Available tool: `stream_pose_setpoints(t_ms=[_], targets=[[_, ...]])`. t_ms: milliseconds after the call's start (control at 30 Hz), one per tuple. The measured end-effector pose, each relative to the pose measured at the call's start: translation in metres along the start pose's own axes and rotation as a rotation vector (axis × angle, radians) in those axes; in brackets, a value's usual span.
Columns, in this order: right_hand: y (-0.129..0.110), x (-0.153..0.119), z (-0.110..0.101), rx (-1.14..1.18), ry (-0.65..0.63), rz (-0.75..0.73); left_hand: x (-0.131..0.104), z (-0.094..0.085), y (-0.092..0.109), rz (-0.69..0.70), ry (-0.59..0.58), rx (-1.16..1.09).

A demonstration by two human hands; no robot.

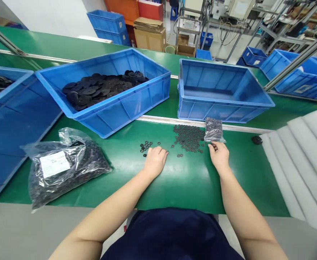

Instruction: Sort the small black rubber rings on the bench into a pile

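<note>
My left hand [155, 161] rests on the green table with its fingers curled down, just right of a small group of black rings [146, 145]. Whatever may be under those fingers is hidden. My right hand [219, 156] is at the lower edge of a small clear bag of dark little parts [214, 130], thumb and fingers drawn together; I cannot make out what is between them. Between the hands and a little farther off lies a spread pile of small black rings [189, 138], with a few strays in front of it.
A large clear bag of black parts [74, 166] lies at left. Behind stand a blue bin of black discs [120, 112] and another blue bin [226, 108]. White foam sheets [304, 155] lean at right, beside a black round piece [256, 140].
</note>
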State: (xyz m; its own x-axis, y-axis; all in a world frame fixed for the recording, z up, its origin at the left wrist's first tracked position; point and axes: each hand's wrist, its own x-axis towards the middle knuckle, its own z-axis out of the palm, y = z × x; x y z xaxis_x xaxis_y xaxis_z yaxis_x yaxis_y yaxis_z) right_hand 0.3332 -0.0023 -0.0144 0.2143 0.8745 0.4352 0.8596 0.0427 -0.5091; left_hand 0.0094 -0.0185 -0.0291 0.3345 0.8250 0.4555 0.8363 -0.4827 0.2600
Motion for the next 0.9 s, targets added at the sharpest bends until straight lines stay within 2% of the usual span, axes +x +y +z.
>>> stream_pose_setpoints(t_ms=[167,300,367,467,567,633,733,900], targets=[[0.003,0.008,0.016,0.023,-0.047,-0.04,0.005,0.005,0.007,0.104,-0.024,-0.102],[-0.005,0.01,0.017,0.011,-0.074,-0.048,0.005,-0.004,-0.002,0.003,0.067,-0.098],[-0.018,0.005,0.014,0.058,-0.06,-0.033,0.006,-0.01,-0.011,-0.086,0.146,-0.071],[-0.058,-0.013,0.016,0.188,-0.108,-0.108,0.01,-0.017,-0.023,-0.186,0.201,-0.045],[-0.104,-0.034,0.028,0.217,-0.302,-0.307,0.012,-0.016,-0.027,-0.215,0.131,-0.037],[-0.125,-0.042,0.039,0.18,-0.377,-0.393,0.012,-0.013,-0.027,-0.202,0.077,-0.025],[-0.134,-0.046,0.053,0.125,-0.419,-0.43,0.009,-0.011,-0.027,-0.188,0.068,-0.024],[-0.127,-0.044,0.062,0.117,-0.39,-0.365,0.009,-0.011,-0.027,-0.212,0.075,-0.05]])
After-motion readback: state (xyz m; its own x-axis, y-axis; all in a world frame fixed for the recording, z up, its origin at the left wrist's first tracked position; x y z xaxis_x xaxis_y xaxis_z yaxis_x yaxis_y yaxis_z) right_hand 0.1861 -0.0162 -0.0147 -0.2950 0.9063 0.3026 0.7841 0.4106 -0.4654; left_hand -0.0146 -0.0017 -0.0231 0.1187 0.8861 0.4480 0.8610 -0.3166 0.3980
